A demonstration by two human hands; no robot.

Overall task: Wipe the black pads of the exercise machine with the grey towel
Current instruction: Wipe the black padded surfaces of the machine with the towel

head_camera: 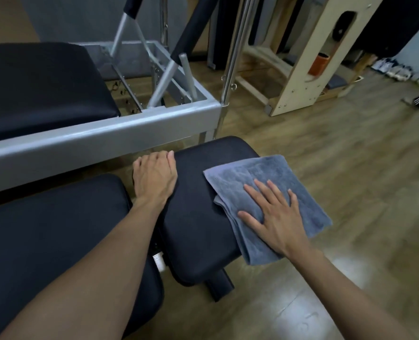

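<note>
Head view. The large black pad (44,241) lies beneath the left forearm. Left grip (154,177) curls over the edge of the small black pad (198,229), steadying it. Right grip (274,217), fingers spread flat, presses the folded grey towel (260,177) onto that pad's side farthest from the left grip. The towel overhangs the wooden floor (350,168); being unpinched, it may bunch or slide off.

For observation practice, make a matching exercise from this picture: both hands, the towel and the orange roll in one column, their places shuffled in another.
1 left hand
2 right hand
3 grey towel
4 orange roll

a in the wooden frame
b flat on the towel
c holding the black pad's left edge
d over the pad's right edge

Pairs: 1-c, 2-b, 3-d, 4-a
</note>
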